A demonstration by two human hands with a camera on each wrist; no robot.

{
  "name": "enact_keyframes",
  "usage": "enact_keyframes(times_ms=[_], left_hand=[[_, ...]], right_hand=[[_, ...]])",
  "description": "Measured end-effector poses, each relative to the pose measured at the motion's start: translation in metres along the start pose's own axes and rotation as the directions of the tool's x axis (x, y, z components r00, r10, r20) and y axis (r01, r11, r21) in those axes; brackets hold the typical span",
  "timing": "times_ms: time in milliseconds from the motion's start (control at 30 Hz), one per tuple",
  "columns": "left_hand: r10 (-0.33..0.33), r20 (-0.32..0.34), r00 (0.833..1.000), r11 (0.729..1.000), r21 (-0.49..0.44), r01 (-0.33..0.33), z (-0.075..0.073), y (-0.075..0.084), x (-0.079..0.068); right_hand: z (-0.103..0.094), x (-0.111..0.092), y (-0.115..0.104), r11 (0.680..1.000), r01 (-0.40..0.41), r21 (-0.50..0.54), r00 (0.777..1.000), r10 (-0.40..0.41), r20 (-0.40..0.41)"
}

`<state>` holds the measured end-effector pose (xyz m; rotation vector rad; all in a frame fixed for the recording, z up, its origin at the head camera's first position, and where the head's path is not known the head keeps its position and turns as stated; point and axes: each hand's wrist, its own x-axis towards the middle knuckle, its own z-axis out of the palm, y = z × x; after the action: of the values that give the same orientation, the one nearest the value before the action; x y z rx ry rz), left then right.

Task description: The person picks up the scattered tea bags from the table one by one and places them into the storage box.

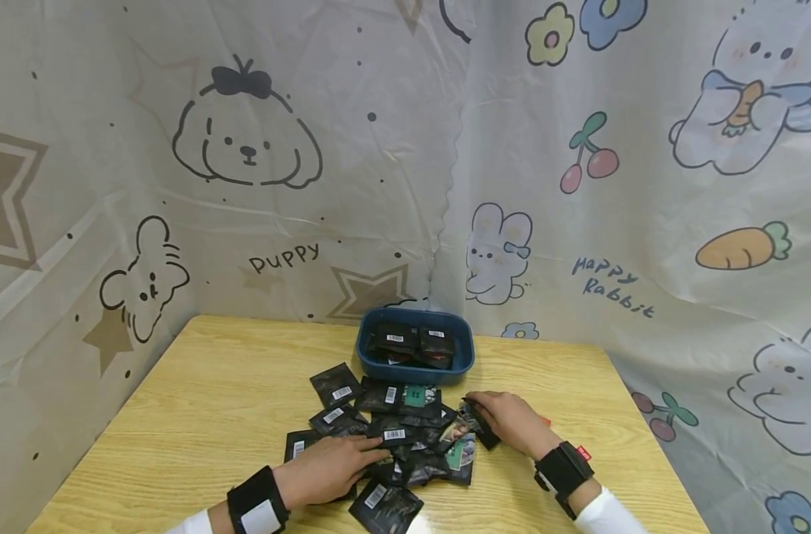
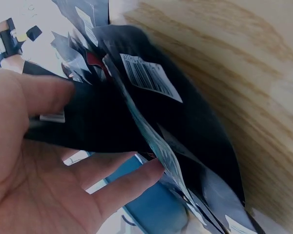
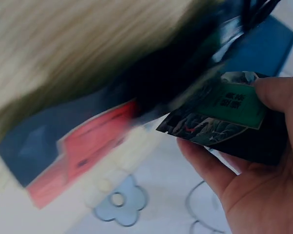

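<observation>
Black sachets (image 1: 394, 432) lie in an overlapping pile between the near edge of the desk (image 1: 232, 386) and a blue tub (image 1: 415, 375) at the far edge, which contains more. Left hand (image 1: 328, 469): thumb and fingers grip one sachet (image 2: 93, 124). Right hand (image 1: 512, 419), toward the right edge: thumb and fingers pinch a green-labelled sachet (image 3: 234, 109), nearly closed.

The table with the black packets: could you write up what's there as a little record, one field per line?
Surface: wood-grained table
Loose items: many black packets, overlapping, several with barcodes
Container: blue tub beyond the pile, with more packets inside
Left hand: on the pile's left side, touching packets; firm grip unclear
Right hand: at the pile's right edge, holding a green-labelled packet
Wrists: black band on each
Backdrop: pale cloth with cartoon drawings
</observation>
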<state>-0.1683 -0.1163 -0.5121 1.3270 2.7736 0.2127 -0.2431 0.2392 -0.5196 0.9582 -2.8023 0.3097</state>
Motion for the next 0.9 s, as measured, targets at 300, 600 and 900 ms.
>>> enact_keyframes(times_ms=[300,600,900], left_hand=[[-0.06,-0.024,0.998,0.998,-0.038,0.059,-0.015,-0.001,0.002],[-0.078,-0.171,0.982,0.997,-0.012,0.077,-0.058,-0.005,0.005],[-0.048,-0.39,0.92,0.983,0.144,0.112,-0.106,-0.03,0.039]], right_hand=[[-0.02,0.002,-0.035,0.997,0.073,-0.015,0.997,-0.074,-0.028],[-0.045,0.008,-0.043,0.993,0.115,-0.031,0.985,-0.118,-0.128],[-0.077,0.037,-0.045,0.99,0.138,-0.039,0.966,-0.143,-0.216]])
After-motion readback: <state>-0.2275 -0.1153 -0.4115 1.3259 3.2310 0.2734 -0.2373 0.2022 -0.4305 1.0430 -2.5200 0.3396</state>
